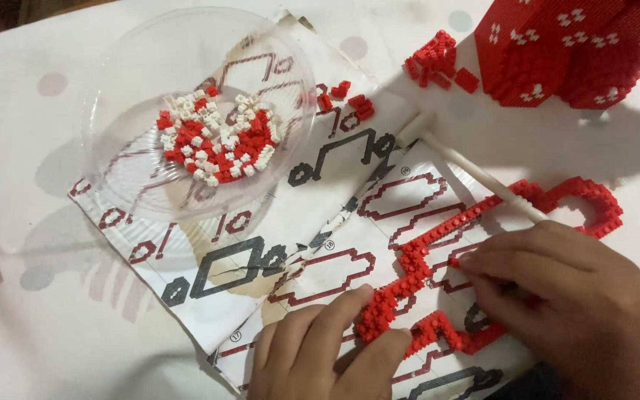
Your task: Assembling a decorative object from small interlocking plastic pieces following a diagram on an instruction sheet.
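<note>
Two hands worked at the lower right of the head view, both pressed down on one flat outline of small red plastic bricks (438,259) that lay on a creased paper instruction sheet printed with red and black outlines (290,222). Left hand (320,348), bottom centre, lay flat and open, thumb and forefinger tips touching the outline's lower left lobe. Right hand (579,296), lower right, was curled, fingertips together on the middle of the outline; whether a loose brick sat under them could not be told. A white plastic stick tool (468,163) ran diagonally from centre frame toward the right hand, and its far end disappeared behind the knuckles.

Upper left: clear plastic plate (127,111) resting on the sheet, holding a heap of loose red and white bricks (216,141). Upper right: a tall red brick model with white dots (564,44) and, just left of it, a small pile of red bricks (435,59). White tablecloth with faint dots (38,296) beneath everything.

Judgement: the outline looked thin and easily flexed, so pressing well would call for the left hand bracing flat close beside the joint, with the right pushing straight down, not sideways, keeping the shape matched over its printed outline.
</note>
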